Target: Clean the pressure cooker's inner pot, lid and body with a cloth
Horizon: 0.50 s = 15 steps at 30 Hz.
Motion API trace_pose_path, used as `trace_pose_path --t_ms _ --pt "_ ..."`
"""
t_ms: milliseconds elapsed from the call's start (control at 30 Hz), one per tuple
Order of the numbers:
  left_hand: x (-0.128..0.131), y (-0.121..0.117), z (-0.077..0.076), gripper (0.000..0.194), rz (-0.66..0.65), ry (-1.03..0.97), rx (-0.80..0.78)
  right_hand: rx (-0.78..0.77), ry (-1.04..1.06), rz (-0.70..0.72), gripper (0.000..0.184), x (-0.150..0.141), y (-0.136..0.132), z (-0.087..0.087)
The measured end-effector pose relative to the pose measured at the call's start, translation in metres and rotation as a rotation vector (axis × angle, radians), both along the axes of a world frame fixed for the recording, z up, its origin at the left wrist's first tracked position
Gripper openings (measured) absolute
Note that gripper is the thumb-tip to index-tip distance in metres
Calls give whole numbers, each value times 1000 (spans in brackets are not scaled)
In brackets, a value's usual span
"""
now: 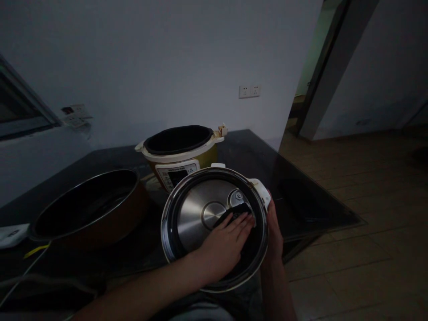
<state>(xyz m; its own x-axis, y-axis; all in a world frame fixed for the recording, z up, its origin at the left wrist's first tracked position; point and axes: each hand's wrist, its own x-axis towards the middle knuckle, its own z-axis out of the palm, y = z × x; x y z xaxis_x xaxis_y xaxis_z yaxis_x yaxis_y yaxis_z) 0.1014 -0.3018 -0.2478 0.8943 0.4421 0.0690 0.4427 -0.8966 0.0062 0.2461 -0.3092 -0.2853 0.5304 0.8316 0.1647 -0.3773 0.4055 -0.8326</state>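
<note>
A round pressure-cooker lid [195, 209] is held tilted toward me, its shiny steel inner side up. My left hand [224, 245] lies across that inner side, fingers together, pressing a dark cloth [239, 209] against the metal near the valve. My right hand [274, 227] grips the lid's right rim from behind, beside its white handle [262, 191]; only the edge of that hand shows. Just behind the lid stands the yellow cooker base [182, 158], open, with its control panel facing me.
A dark inner pot [90, 207] sits at left on the dark glass table [301, 196]. A white object [11, 234] and a cable lie at the far left. Wall sockets [249, 91] are behind. A tiled floor and a doorway lie to the right.
</note>
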Motion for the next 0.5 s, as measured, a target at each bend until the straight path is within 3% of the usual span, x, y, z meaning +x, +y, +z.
trace_pose_path --t_ms 133,367,500 --pt "-2 -2 9 66 -43 19 -113 -31 23 103 66 6 5 5" --pt "-17 -18 21 63 -108 68 -301 -27 75 70 62 5 8 5" --pt "-33 -31 26 63 -70 62 -373 -47 85 54 66 1 4 9"
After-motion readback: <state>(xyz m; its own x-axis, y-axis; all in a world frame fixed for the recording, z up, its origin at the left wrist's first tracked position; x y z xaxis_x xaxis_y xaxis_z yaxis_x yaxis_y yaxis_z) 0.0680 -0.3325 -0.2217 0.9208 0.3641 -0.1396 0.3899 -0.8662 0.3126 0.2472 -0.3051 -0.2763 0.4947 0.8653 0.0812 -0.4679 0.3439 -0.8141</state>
